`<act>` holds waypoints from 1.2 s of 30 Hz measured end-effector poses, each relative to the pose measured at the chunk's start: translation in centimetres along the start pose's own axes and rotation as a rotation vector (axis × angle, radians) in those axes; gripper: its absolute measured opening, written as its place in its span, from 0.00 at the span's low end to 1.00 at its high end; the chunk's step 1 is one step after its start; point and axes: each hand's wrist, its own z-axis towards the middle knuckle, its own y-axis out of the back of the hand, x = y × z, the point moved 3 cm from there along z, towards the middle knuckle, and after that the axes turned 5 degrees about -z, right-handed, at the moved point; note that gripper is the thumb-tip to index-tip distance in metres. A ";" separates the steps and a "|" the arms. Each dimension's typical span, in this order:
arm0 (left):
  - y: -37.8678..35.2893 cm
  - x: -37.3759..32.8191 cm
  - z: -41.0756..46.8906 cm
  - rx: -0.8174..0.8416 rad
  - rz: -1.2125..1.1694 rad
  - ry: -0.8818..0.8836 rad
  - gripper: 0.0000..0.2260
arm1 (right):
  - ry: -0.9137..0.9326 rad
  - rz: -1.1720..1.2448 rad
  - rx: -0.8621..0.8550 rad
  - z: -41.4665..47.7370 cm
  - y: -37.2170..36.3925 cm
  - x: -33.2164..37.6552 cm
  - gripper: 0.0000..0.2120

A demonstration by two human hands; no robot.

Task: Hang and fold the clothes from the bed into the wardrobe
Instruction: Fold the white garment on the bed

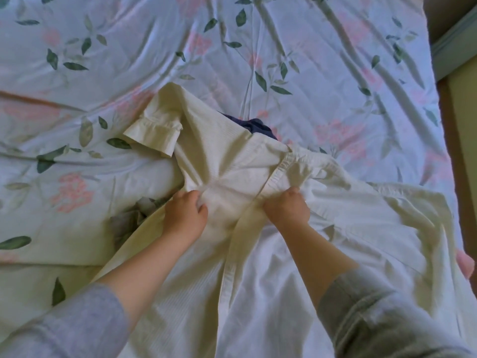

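Cream ribbed cotton short-sleeved shirt (232,164) lies spread on the pale floral-sheeted bed (309,60), partly over a dark navy garment (254,125). Our left hand (185,210) bunches its front panel in curled fingers; our right hand (286,206) grips the button-band edge. We judge we are gathering it to lift; next it wants a hanger

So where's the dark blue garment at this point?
Head view, centre: the dark blue garment lies on the floral sheet, mostly hidden under the far edge of the white shirt.
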 end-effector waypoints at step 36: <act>-8.4 -7.7 6.0 0.296 0.176 0.101 0.39 | 0.460 -0.080 -0.018 14.2 9.4 -1.6 0.23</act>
